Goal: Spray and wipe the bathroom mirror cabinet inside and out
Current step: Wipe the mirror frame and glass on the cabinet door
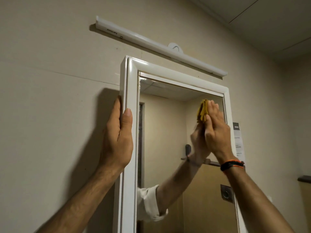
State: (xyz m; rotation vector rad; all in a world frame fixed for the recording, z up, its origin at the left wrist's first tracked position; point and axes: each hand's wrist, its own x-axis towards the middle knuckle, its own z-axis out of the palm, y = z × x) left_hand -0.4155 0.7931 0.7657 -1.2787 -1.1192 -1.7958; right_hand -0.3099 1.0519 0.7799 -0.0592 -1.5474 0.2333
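the mirror cabinet [129,115] hung on the beige wall under a white light bar [159,46], its door apparently shut, though i could not be sure from this angle. the left hand [117,135] was clamped on the cabinet's left frame edge, thumb on the front face and fingers wrapped round the outer side. the right hand [217,130] lay flat, fingers together, pressing a bunched yellow cloth [202,111] against the mirror glass [165,132] near its upper right corner. no spray bottle showed anywhere in view.

this looked like the outside wipe, with the inside probably not yet done. the risks, as i judged them: a bunched cloth touches the glass unevenly and could leave streaks or miss the corner by the frame; a hard push high on the glass could rock the cabinet if the left hand's grip slackened; and the paper notice [238,140] just beside the right frame could be snagged by a wide stroke.
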